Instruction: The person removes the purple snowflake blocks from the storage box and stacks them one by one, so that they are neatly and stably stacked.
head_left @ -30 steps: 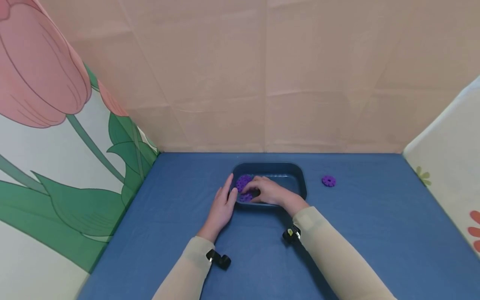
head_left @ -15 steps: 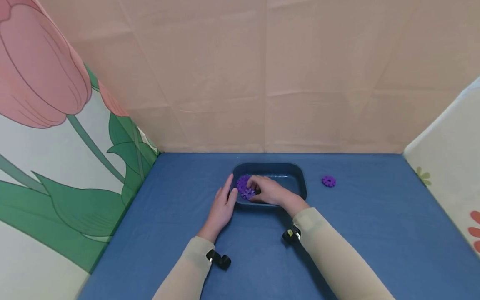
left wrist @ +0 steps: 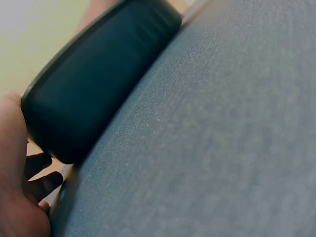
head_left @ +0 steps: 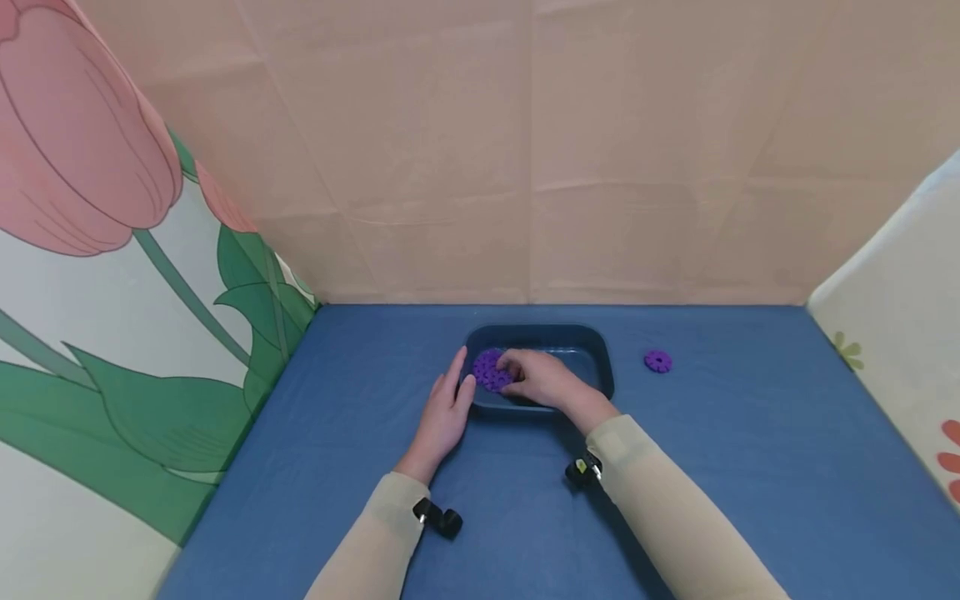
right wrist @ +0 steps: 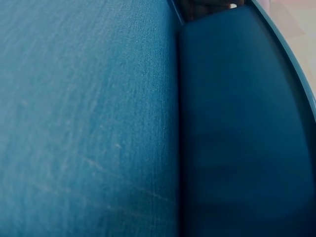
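A dark blue tray (head_left: 606,367) stands on the blue table. Purple notched discs (head_left: 484,367) lie at its left end, overlapping so that I cannot tell their number. Over that end my right hand (head_left: 551,379) reaches in, thumb and fingers curled, pinching a purple notched disc (head_left: 497,384) at its right edge. My left hand (head_left: 442,418) rests against the tray's left side, fingers straight. In the left wrist view that hand (left wrist: 17,187) touches the corner of the tray (left wrist: 98,84). The right wrist view shows the tray's outer wall (right wrist: 242,123), not the pinching fingers.
Another purple notched disc (head_left: 658,361) lies on the table to the right of the tray. A beige cloth backdrop (head_left: 525,167) rises behind the table. Printed panels flank both sides, the left one with a large tulip (head_left: 82,125).
The disc at my right fingers has shifted up and slightly right, against the other purple disc. My right fingertips have drawn closer together. The left hand and tray stay put.
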`<state>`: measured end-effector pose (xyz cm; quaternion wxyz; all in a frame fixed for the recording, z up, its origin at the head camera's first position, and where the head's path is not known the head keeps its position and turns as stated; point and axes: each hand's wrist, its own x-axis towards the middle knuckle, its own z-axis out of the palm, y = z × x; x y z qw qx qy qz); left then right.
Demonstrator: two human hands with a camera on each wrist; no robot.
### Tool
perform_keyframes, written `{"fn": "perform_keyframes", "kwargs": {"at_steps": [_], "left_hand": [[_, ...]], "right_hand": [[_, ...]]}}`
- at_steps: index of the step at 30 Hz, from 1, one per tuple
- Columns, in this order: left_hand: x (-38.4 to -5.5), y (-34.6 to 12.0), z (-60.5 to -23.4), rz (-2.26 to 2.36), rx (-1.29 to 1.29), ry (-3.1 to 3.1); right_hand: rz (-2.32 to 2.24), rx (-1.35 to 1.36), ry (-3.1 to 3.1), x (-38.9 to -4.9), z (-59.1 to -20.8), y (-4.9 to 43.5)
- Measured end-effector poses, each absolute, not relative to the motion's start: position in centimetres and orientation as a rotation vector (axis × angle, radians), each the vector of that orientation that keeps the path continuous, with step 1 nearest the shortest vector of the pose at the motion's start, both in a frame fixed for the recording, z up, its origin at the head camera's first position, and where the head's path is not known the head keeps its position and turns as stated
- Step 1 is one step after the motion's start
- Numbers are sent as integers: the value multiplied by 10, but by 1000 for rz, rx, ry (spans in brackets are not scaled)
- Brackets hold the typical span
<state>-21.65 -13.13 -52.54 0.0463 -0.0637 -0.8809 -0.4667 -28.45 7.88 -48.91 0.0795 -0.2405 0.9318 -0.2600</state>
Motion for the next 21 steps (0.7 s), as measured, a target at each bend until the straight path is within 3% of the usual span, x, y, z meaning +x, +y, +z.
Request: {"fn": "perform_keyframes", "kwargs": {"at_steps": [21], "left_hand": [[-213, -130, -527, -1438, -185, -2703]], "right_hand": [[-863, -656, 2936, -279, -477, 88]]}}
